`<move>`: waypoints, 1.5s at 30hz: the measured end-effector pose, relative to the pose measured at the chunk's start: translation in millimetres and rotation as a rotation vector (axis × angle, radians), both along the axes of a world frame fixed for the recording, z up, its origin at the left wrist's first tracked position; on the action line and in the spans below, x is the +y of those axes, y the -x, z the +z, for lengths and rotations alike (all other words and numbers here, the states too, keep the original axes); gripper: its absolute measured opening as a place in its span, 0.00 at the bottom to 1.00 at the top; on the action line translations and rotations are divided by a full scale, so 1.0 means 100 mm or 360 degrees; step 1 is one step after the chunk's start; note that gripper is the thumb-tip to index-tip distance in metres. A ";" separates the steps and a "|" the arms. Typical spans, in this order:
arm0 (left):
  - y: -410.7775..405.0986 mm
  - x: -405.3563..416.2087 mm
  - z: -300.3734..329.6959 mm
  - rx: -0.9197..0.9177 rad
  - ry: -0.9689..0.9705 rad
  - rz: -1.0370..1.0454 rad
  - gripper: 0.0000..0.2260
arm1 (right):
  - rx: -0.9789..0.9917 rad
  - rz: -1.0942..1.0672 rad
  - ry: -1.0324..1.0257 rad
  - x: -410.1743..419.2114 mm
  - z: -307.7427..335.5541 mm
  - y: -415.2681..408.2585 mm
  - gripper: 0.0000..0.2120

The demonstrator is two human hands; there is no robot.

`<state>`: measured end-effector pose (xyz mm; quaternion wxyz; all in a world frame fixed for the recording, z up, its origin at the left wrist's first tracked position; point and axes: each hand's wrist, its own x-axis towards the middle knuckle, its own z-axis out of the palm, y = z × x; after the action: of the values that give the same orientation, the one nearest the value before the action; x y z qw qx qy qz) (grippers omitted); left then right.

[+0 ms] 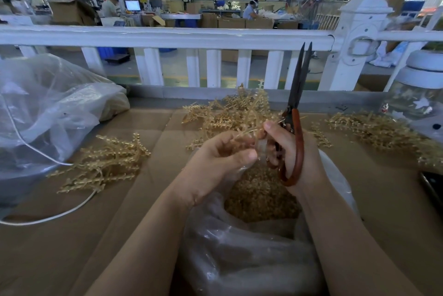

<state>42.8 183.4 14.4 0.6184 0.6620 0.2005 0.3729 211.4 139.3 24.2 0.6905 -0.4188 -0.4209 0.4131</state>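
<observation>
We log the left hand curled, thumb and fingers pinching the stem of a gold plastic sprig. The right hand grips the red-brown handles of the scissors, whose dark blades point straight up with only a narrow gap at the tips. We note its thumb tip touching the sprig just beside the left fingers. Both hands hover over an open clear bag holding small gold cuttings. More sprigs lie heaped behind the hands on the cardboard, and another bunch lies to the left. A white railing runs behind.
</observation>
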 end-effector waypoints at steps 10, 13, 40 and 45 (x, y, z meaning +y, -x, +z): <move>0.00 0.02 0.09 -0.0342 0.0317 0.0411 0.07 | -0.0125 0.0078 0.0129 0.04 -0.03 0.01 0.11; 0.00 0.03 0.09 -0.0381 0.0430 0.0483 0.09 | -0.0190 0.0110 0.0174 0.03 -0.03 0.00 0.09; 0.04 0.03 0.11 -0.0344 0.0570 0.0420 0.08 | -0.0465 0.0166 0.0157 0.05 -0.07 0.00 0.06; 0.06 0.04 0.09 -0.0498 0.0833 0.0082 0.25 | -0.0419 0.0141 0.0109 0.06 -0.07 0.02 0.05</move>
<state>37.2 187.3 23.6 0.7817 0.4095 0.2087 0.4216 209.4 144.9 16.7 0.5958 -0.4737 -0.5114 0.3989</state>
